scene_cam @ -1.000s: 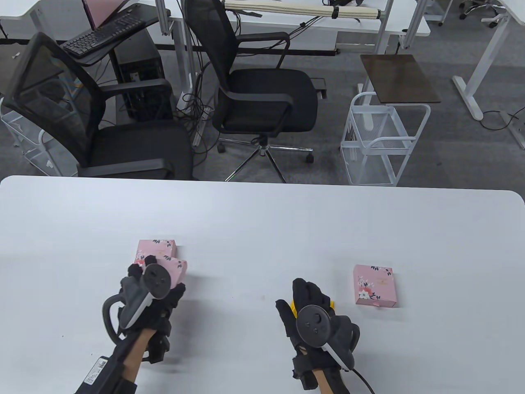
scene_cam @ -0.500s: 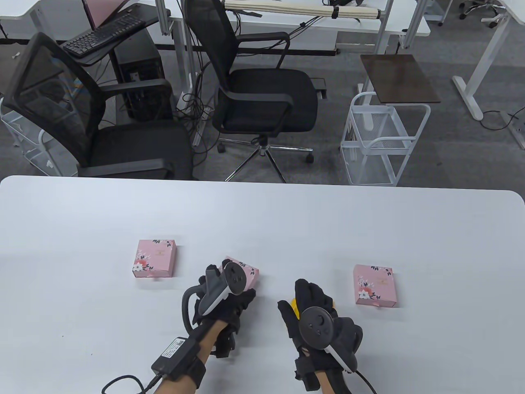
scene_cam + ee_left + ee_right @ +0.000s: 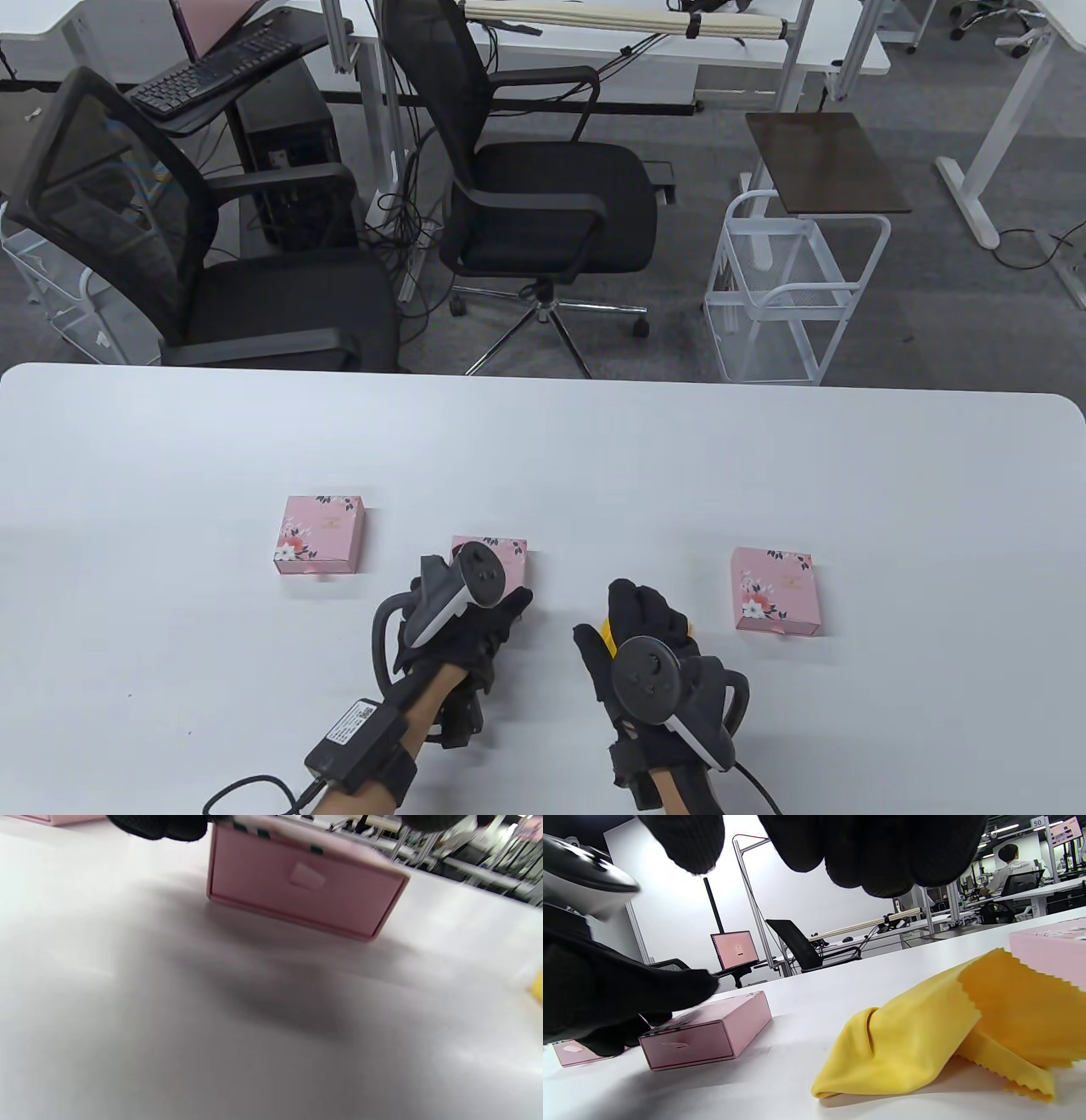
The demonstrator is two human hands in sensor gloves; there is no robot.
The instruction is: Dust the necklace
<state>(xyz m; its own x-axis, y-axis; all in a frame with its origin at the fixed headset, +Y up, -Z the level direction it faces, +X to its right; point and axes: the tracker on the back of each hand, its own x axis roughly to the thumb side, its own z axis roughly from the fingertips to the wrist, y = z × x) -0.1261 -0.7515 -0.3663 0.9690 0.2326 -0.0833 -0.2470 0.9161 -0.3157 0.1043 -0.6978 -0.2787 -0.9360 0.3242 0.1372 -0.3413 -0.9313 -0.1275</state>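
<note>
A pink floral box (image 3: 507, 553) lies on the white table (image 3: 543, 441) at front centre. My left hand (image 3: 475, 604) grips its near end, fingers (image 3: 161, 825) on the lid. The left wrist view shows the box's drawer front (image 3: 305, 895) with a small pull tab. A yellow cloth (image 3: 925, 1035) lies crumpled on the table. My right hand (image 3: 638, 618) hovers over the cloth (image 3: 606, 632), fingers (image 3: 865, 853) open and clear of it. The right wrist view shows the box (image 3: 708, 1031) flat on the table under my left hand (image 3: 606, 997). No necklace shows.
A second pink box (image 3: 321, 533) lies to the left and a third (image 3: 776, 590) to the right of my hands. Office chairs (image 3: 543, 195) and a white wire cart (image 3: 789, 289) stand beyond the table's far edge.
My left hand carried the pink box from beside the left box to the table's centre and set it down flat. My right hand stayed over the cloth.
</note>
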